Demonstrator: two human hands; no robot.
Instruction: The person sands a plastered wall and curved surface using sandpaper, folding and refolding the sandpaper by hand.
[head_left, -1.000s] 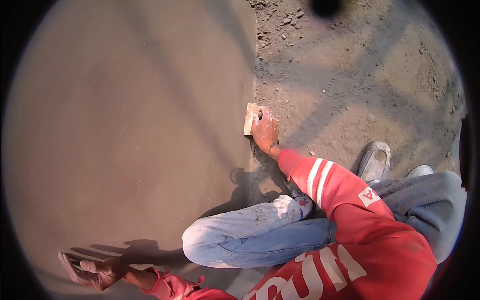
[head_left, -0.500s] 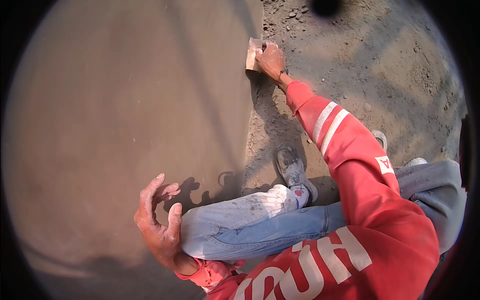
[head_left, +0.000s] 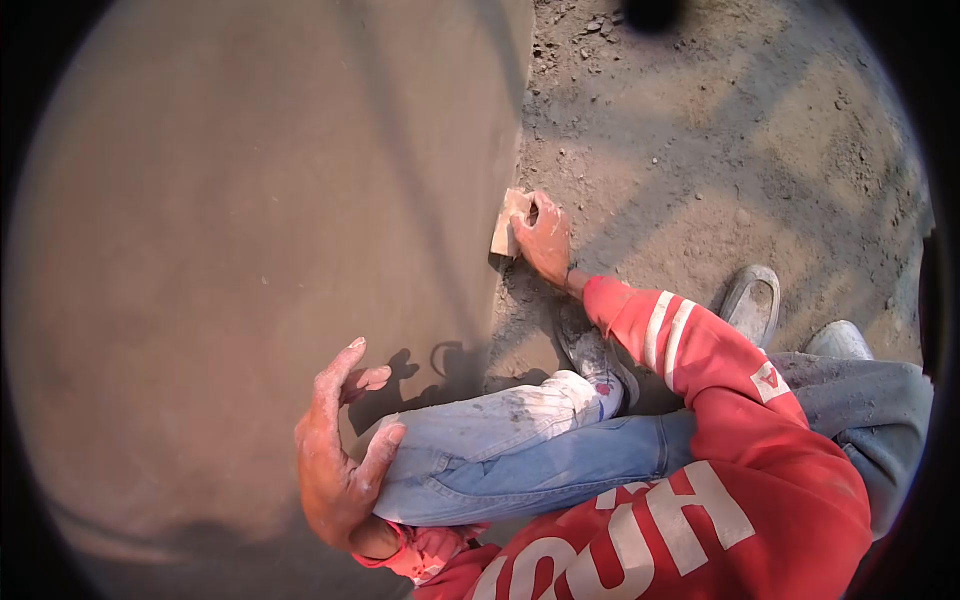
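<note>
My right hand (head_left: 545, 240) is closed on a flat, rectangular, light-tan trowel (head_left: 507, 228), whose handle is mostly hidden by the fingers. The trowel lies along the edge of a smooth grey-brown cement surface (head_left: 250, 220), where that surface meets rough soil. My left hand (head_left: 340, 450) is held up beside my knee, fingers apart and curved, with nothing in it. Pale dust coats its fingertips and thumb.
Loose, crumbly soil (head_left: 690, 190) with small stones stretches along the right of the cement. My bent leg in dusty blue jeans (head_left: 490, 450) and a dirty shoe (head_left: 595, 355) are close to the edge. Another shoe (head_left: 750, 305) is farther right. Long shadows cross the cement.
My right hand has drawn the trowel along the cement edge toward me, and that arm is more bent. My left hand has shifted slightly right, still open.
</note>
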